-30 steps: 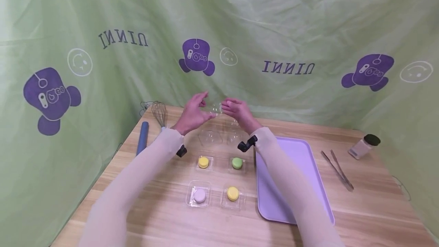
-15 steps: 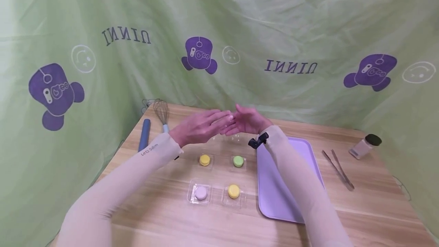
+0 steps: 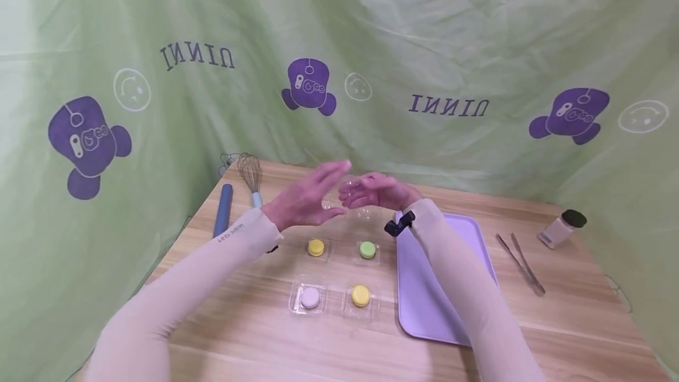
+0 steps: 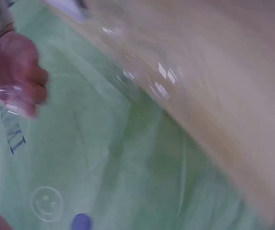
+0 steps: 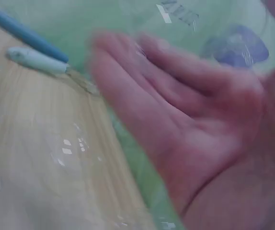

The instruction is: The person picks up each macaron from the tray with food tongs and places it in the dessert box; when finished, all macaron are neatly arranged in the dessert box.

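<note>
Above the back of the table, my right hand [image 3: 379, 192] holds a clear plastic lid [image 3: 350, 181] by its near side, fingers curled at it; its edges are faint. Facing it from the left, my left hand [image 3: 307, 198] has its fingers stretched and thumb apart. More clear domed lids [image 3: 365, 213] stand on the table below the hands, partly hidden. Nearer lie clear square trays with macarons: a yellow macaron [image 3: 315, 247], a green macaron [image 3: 367, 249], a lilac macaron [image 3: 310, 297] and a second yellow macaron [image 3: 361, 295]. Both wrist views are blurred.
A purple tray [image 3: 424, 287] lies under my right forearm. Right of it are metal tongs [image 3: 522, 264] and a black-lidded jar [image 3: 562, 229]. At the back left lie a blue rolling pin [image 3: 223, 211] and a whisk [image 3: 250, 175]. A green curtain [image 3: 212, 5] hangs behind the table.
The hands, first apart around the clear lid, came lower and overlapped, then parted again. The lid is now at the right hand, and the left fingers have spread away.
</note>
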The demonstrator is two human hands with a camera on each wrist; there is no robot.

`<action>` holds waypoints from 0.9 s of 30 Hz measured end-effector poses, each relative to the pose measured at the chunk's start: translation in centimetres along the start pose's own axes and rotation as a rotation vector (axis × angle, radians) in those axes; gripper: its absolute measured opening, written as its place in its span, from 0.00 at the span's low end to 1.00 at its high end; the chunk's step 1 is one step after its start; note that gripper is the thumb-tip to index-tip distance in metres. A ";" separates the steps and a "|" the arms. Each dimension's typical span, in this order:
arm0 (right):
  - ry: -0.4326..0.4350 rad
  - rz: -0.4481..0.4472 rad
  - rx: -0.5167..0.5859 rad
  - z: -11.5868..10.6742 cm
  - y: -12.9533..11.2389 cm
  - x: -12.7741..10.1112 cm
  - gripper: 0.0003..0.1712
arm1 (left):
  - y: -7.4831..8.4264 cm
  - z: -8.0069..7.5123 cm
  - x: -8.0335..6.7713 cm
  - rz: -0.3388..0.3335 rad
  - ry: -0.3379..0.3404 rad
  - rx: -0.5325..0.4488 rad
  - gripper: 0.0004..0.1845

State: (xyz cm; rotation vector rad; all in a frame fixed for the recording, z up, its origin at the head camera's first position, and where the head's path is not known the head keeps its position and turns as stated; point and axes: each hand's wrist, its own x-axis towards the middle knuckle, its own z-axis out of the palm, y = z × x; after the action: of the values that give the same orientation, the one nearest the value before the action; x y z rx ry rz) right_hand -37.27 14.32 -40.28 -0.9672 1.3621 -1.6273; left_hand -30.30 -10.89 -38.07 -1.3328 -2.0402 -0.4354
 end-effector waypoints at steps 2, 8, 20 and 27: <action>0.193 -0.010 -0.169 0.9 -0.5 0.2 0.34 | -0.1 -0.3 0.2 -0.295 -0.013 -0.208 0.58; 0.620 -0.074 -0.539 3.8 -1.6 1.2 0.34 | -1.5 -1.4 0.8 -0.850 -0.035 -0.692 0.59; 0.713 -0.227 -0.814 6.9 -0.1 1.0 0.45 | -1.7 -1.8 -0.6 -0.838 -0.216 -0.832 0.52; 0.663 -0.183 -0.949 8.2 0.9 0.5 0.46 | -0.8 -2.2 -1.8 -0.795 -0.298 -0.659 0.50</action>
State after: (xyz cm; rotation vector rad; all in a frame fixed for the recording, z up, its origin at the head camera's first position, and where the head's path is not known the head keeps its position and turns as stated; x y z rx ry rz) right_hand -29.91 10.57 -40.10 -1.1147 2.7061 -1.4672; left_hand -29.84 -13.78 -37.62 -0.8730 -2.7822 -1.4266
